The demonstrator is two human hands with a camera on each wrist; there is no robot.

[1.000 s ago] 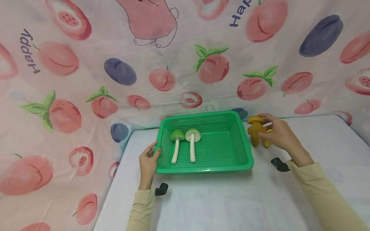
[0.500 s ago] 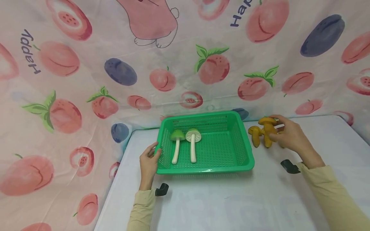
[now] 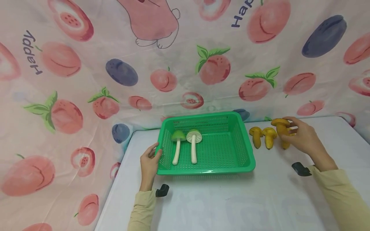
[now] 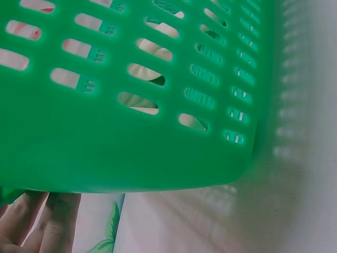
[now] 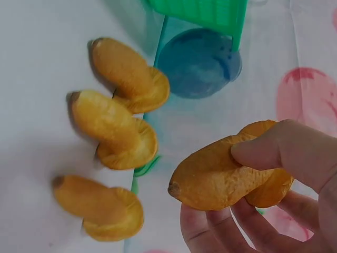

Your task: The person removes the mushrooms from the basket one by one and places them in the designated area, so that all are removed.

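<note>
While the right grip [image 3: 304, 136] pinches a yellow mushroom [image 5: 208, 174], the cloth [image 3: 179, 59] reads "Happy".

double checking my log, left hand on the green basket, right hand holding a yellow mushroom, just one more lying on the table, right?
The count is wrong: three other yellow mushrooms lie on the table, as the right wrist view shows; the rest stands.

The basket [image 3: 205, 172] looks plastic (glossy-rimmed), the held mushroom [image 5: 208, 174] matt.

High head view facing forward-down, close wrist views, basket [image 3: 206, 171] in all
</note>
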